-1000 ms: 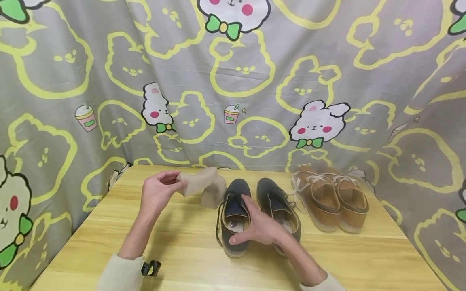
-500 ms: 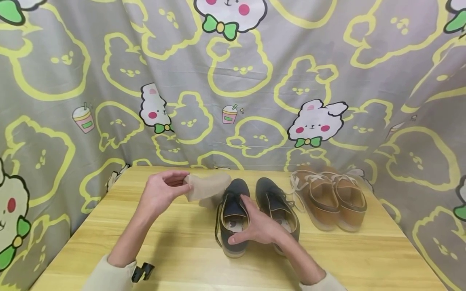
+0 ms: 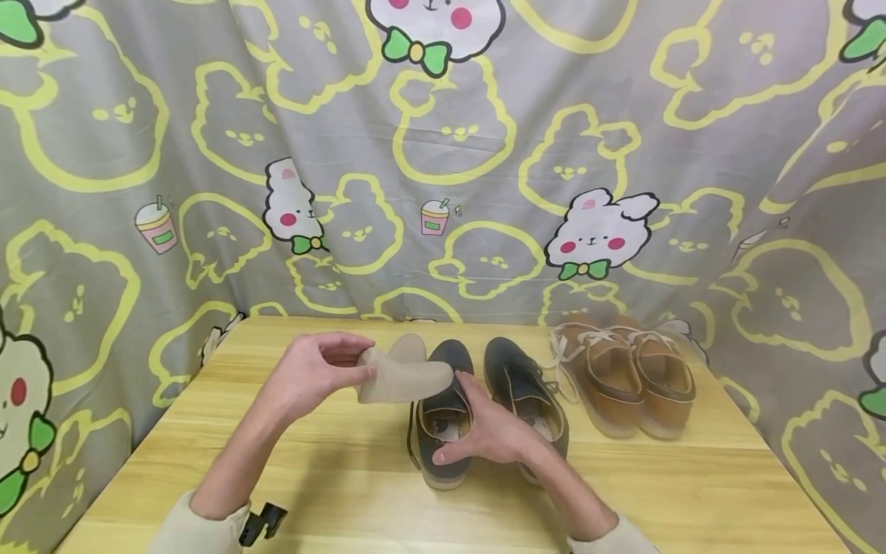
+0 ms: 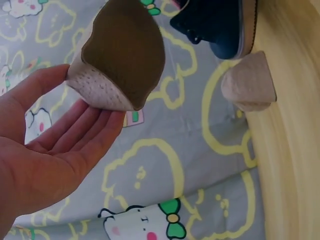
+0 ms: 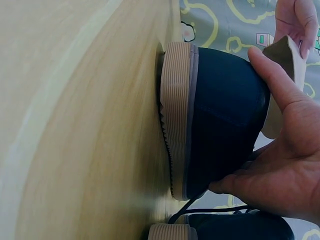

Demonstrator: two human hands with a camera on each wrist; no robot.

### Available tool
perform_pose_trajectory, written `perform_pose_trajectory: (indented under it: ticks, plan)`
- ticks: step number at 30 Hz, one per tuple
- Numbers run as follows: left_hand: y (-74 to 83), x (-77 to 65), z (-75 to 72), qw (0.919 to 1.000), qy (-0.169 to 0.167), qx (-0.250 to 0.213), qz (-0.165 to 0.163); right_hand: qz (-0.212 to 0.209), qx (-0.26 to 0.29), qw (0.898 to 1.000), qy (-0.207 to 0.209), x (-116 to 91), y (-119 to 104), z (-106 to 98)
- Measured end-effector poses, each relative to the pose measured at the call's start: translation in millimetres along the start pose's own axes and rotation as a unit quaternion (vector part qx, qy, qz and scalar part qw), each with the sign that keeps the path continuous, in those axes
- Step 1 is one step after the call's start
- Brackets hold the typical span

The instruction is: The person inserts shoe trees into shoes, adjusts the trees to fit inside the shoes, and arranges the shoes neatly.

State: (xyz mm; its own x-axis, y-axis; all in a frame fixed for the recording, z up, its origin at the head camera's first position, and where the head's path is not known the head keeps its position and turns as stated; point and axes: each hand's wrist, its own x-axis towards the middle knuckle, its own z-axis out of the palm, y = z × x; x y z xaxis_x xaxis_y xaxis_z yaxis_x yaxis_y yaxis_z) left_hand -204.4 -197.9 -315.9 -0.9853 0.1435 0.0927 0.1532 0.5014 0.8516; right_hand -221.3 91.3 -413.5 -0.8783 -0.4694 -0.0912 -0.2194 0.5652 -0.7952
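In the head view my left hand point(image 3: 311, 377) pinches the wide end of a beige moulded shoe insert point(image 3: 408, 378) between thumb and fingers. Its rounded tip points right, over the front of the left dark blue lace-up shoe point(image 3: 441, 471). The left wrist view shows the insert's hollow open end point(image 4: 127, 47). A second shoe insert point(image 3: 407, 348) stands on the table behind it. My right hand point(image 3: 494, 427) grips the left dark blue shoe from its right side, thumb at the heel and fingers by the laces. The matching right shoe point(image 3: 504, 358) stands close beside, partly hidden by that hand.
A pair of brown shoes point(image 3: 616, 373) with pale laces stands at the back right of the wooden table point(image 3: 346, 492). A patterned cloth point(image 3: 346, 77) hangs behind the table and along both sides. A small black piece point(image 3: 263, 525) sits at my left cuff.
My left hand has brought the shoe insert rightward and slightly nearer; its tip now overlaps the left dark blue shoe in the head view. My right hand keeps its grip on that shoe.
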Motion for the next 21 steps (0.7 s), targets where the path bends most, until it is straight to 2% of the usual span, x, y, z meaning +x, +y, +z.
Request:
perform_pose_trajectory:
  ticks: [6,13,17,21]
  plan:
    - [6.3,-2.9,-1.0,0.9988,-0.042,0.022,0.015,0.006,-0.001,1.0,-0.004,0,0,0]
    - [13.3,-2.3,10.3,0.9937,-0.101,0.036,0.033,0.003,-0.005,1.0,-0.005,2,0,0]
    - [17.7,1.4,18.4,0.9906,-0.119,0.05,0.043,-0.002,-0.005,1.0,-0.003,3,0,1]
    - [23.2,5.1,26.0,0.9886,-0.122,0.065,0.058,-0.002,-0.008,1.0,-0.001,3,-1,2]
